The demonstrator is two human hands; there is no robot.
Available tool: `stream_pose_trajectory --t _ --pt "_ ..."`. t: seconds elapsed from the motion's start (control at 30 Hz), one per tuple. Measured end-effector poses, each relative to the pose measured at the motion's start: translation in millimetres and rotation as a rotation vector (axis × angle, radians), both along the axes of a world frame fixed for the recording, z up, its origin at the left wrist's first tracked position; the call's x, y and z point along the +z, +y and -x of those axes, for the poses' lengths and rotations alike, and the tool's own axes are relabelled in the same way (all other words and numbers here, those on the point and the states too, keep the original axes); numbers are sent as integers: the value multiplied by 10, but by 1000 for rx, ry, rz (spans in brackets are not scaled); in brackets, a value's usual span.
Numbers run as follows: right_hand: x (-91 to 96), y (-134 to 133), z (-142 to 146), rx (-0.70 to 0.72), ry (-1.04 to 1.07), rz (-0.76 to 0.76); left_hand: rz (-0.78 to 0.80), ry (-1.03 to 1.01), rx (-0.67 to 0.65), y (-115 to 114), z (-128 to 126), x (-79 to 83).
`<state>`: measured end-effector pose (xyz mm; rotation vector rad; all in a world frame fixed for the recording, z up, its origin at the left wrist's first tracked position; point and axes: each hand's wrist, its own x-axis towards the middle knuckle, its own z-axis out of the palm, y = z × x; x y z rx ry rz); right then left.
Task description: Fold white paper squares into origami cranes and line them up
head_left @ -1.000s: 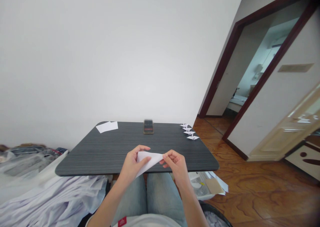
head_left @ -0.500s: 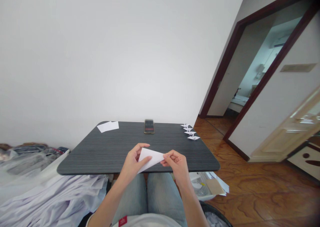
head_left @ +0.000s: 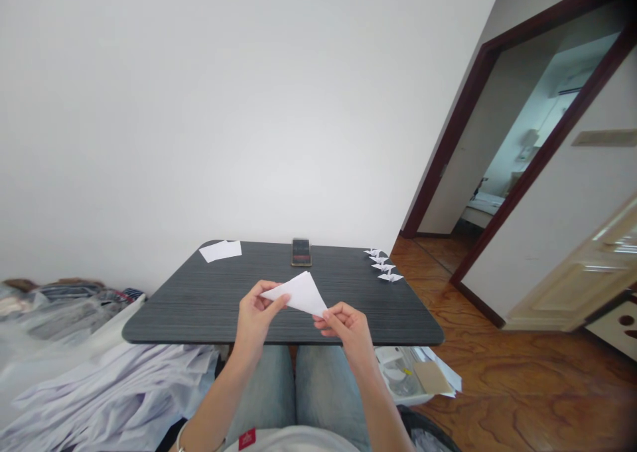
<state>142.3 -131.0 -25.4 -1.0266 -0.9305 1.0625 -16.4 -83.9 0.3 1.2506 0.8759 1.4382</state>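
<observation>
Between my hands, above the near part of the dark table [head_left: 199,312], is a sheet of white paper [head_left: 301,294] folded into a triangle. One corner points up and away from me. My left hand [head_left: 256,307] pinches the left corner, thumb on top. At the lower right corner, my right hand [head_left: 346,324] grips the paper between thumb and fingers. Several folded paper cranes [head_left: 383,267] stand in a row along the table's right edge. White paper sheets [head_left: 220,250] lie overlapping at the far left corner.
A phone [head_left: 301,252] rests at the table's back, near the white wall [head_left: 298,107]. White cloth [head_left: 119,385] is heaped at the lower left. Below the table's right side sit a plastic bin [head_left: 398,376] with papers and a dark bag [head_left: 428,432].
The folded paper has turned in my hands; its wide side, formerly at the left, now slopes up to a corner at the top. My left hand has shifted to a pinch on the left corner.
</observation>
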Motion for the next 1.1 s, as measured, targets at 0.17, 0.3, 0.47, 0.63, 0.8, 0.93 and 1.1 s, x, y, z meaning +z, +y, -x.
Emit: stream_pose_trajectory --t 0.17,0.3,0.47,0.63,0.8,0.93,1.1 --pt "-12 14 5 71 -1 48 -2 53 -65 -21 -28 -5" --pt "-32 25 13 63 10 48 -8 -73 -58 -82 -94 23" --pt "-57 42 13 7 29 2 11 -225 -9 -140 -117 62" --pt "-70 45 34 -62 1 -56 6 -306 -23 -171 -146 98" --pt "-84 35 105 -87 -33 -101 91 -284 -103 -183 -272 28" --pt "-97 39 133 -72 -23 -83 123 -275 -115 -142 -323 -82" --pt "-125 46 151 -50 -20 -44 116 -245 -105 -108 -312 -125"
